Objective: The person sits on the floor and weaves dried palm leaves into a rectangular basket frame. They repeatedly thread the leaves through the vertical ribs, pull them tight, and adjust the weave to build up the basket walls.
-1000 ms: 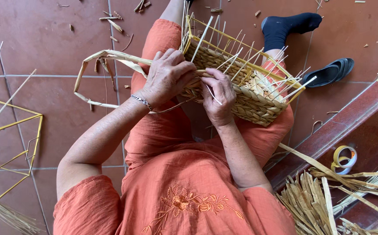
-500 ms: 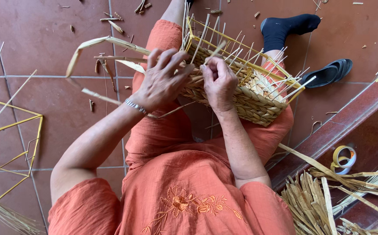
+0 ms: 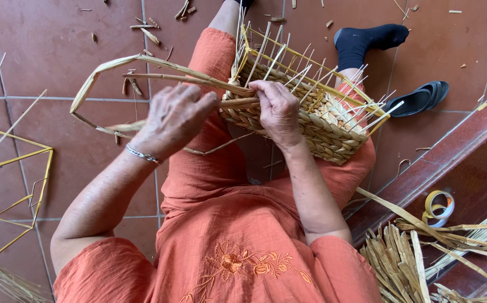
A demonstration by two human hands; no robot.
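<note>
Red-brown floor tiles, littered with straw scraps, spread beneath a seated person in orange whose lap carries a half-woven basket with thin upright stakes rising from its rim. At the basket's near corner the right hand lies over the woven wall, fingers curled onto a flat straw strand. Just left of the basket the left hand is closed around that strand, which loops outward. Well to the basket's right lie a black sandal, a tape roll and bundled straw.

Red tile floor carries straw scraps, a black sandal and a yellow wire frame.
</note>
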